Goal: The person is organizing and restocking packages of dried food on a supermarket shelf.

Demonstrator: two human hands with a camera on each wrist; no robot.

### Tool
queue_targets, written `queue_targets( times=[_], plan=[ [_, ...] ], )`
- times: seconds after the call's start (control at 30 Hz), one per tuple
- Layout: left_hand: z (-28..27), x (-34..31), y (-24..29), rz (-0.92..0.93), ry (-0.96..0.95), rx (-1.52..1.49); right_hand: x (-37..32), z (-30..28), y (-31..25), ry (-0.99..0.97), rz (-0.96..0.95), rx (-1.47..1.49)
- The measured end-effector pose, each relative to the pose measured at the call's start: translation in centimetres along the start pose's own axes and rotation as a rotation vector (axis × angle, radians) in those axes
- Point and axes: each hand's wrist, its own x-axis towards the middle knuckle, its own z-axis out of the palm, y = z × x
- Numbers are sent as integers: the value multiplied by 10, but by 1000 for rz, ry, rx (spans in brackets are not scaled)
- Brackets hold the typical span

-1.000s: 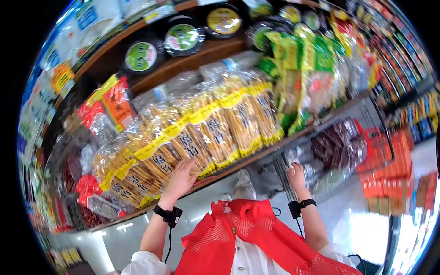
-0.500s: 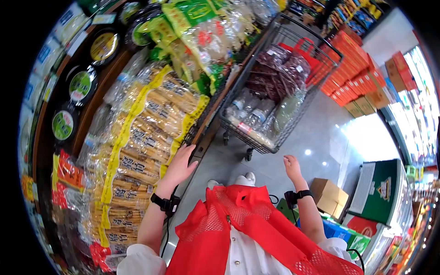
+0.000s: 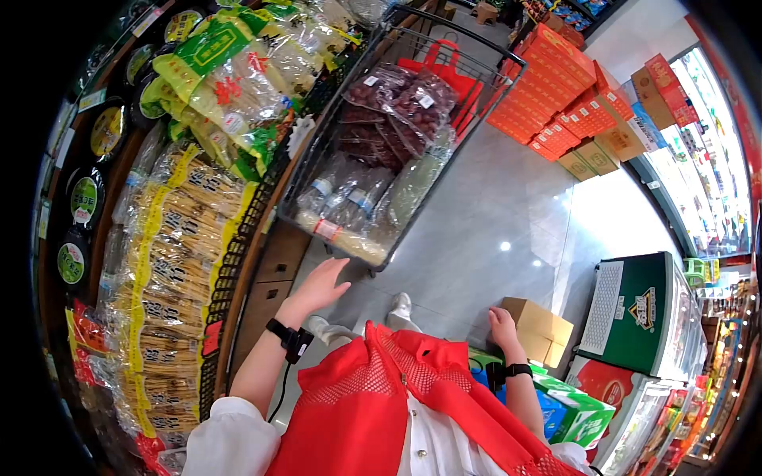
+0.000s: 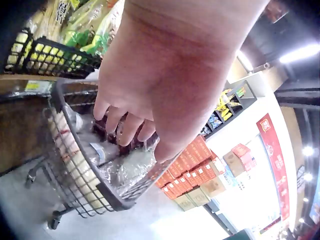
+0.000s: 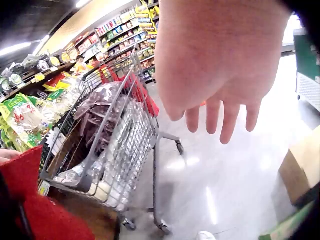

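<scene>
The left hand (image 3: 319, 285) is in the air just below the near end of a wire shopping cart (image 3: 379, 266), holding nothing. Its fingers look relaxed in the left wrist view, where the hand (image 4: 160, 85) overlaps the cart's basket (image 4: 122, 202). To the right, the other hand (image 3: 504, 327) hangs over the floor beside a cardboard box; its fingers point loosely down in the right wrist view, where the hand (image 5: 220, 75) grips nothing. Inside the cart lie bags of dark red items (image 3: 389, 119), clear bottles (image 3: 341, 202) and a red bag (image 3: 460, 79).
Shelving at left carries packs of yellow sticks (image 3: 167, 285), green-yellow bags (image 3: 214, 71) and round black tubs (image 3: 85, 196). Stacked orange boxes (image 3: 548, 87) stand beyond the cart. At right are a cardboard box (image 3: 540, 325), a green freezer (image 3: 635, 309) and green-white cartons (image 3: 583, 412).
The head view has swung right, so the shelf packs now lie farther left and the cart stands nearer the left hand. That hand has come off the packs and shelf edge.
</scene>
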Motion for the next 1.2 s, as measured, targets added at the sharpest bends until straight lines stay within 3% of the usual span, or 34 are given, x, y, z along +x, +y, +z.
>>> queue_targets(
  times=[0.17,0.37,0.5,0.67,0.77,0.9,1.0,1.1,1.13,1.2],
  plan=[
    [32,53,34,-12,-23,25,37,-58,52,27,-76,-72],
    [33,67,46,-85,6,-22,94,-94,35,-39,-49,4],
    [30,67,23,-158,-3,-38,126,-84,-3,-84,-108,-35],
    [24,83,-15,-331,25,-104,166,-50,-69,-277,-222,-31],
    [34,108,-46,-293,143,-80,203,-35,-109,-367,-305,-68],
    [17,158,-60,-377,168,-202,272,-27,-161,-413,-482,-143],
    [15,198,-79,-513,130,-313,327,-26,-197,-404,-599,-199],
    [69,232,-132,-645,203,-335,357,-18,-238,-380,-610,-177],
    [69,241,-134,-792,67,-382,364,-12,-248,-378,-596,-163],
    [73,247,-122,-890,47,-301,375,6,-261,-446,-604,-139]
  ],
)
